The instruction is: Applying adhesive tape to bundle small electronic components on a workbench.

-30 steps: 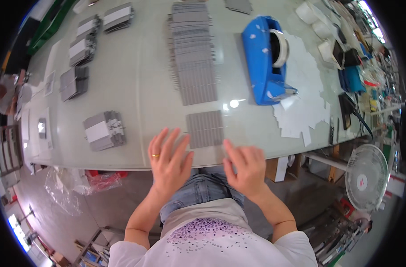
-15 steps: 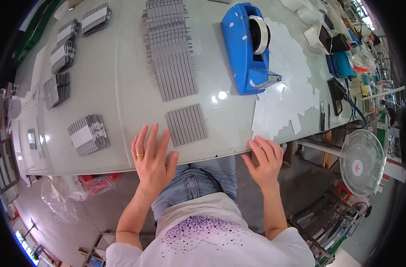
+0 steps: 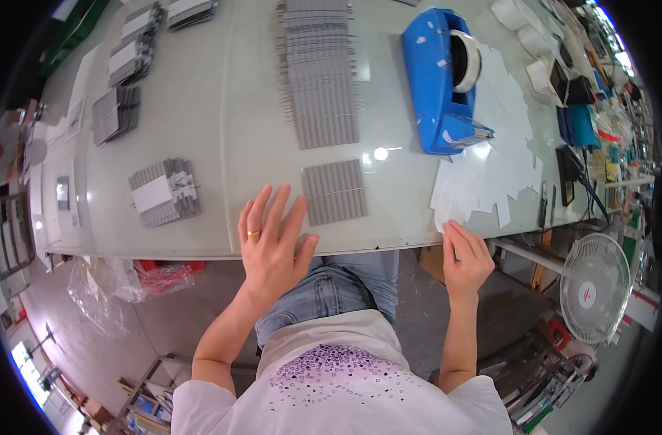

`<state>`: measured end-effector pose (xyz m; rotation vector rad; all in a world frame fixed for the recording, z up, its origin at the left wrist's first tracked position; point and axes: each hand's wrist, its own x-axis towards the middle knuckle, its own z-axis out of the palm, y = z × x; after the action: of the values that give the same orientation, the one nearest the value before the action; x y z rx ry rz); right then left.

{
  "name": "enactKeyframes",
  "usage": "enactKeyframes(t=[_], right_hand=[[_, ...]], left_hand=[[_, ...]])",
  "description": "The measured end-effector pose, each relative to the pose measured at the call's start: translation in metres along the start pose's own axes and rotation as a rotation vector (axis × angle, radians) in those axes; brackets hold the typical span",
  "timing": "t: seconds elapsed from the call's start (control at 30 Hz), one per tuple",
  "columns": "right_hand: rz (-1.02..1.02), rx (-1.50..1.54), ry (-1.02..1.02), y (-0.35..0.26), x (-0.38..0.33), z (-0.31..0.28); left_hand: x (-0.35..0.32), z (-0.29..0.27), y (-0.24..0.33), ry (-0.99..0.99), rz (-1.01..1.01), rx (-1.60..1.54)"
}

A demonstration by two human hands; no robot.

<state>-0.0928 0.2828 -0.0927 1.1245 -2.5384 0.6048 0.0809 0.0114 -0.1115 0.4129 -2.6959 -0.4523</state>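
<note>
Grey striped panel (image 3: 335,193), blue dispenser (image 3: 427,80), white paper (image 3: 467,187)

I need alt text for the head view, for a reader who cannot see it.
A person's right hand is at the near edge of white sheets on a pale table; the left hand is open beside a grey striped panel. A blue tape dispenser stands beside the sheets.

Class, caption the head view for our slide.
Left hand beside a grey striped panel, right hand at the edge of white paper pieces, blue tape dispenser beyond.
</note>
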Motion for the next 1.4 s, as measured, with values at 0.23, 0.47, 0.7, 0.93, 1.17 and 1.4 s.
enactKeyframes(t=[0.23,0.47,0.7,0.93,1.17,1.4], right_hand=[[0.014,0.130,-0.138,-0.007,0.005,-0.006],[-0.140,-0.010,-0.083,-0.001,-0.017,-0.007],[0.534,0.681,0.380,-0.024,0.010,-0.012],[0.751,1.141,-0.421,-0.062,0.082,0.040],[0.703,1.091,-0.547,-0.071,0.097,0.058],[0.704,1.093,-0.581,-0.072,0.098,0.059]], left_hand=[[0.000,-0.001,0.001,0.005,-0.009,-0.017],[-0.001,-0.004,0.001,-0.023,0.001,0.062],[-0.004,-0.002,-0.001,-0.073,0.002,0.049],[-0.005,-0.005,0.002,-0.120,0.006,0.087],[-0.003,-0.005,0.002,-0.085,0.002,0.098],[-0.003,-0.005,0.001,-0.123,-0.011,0.062]])
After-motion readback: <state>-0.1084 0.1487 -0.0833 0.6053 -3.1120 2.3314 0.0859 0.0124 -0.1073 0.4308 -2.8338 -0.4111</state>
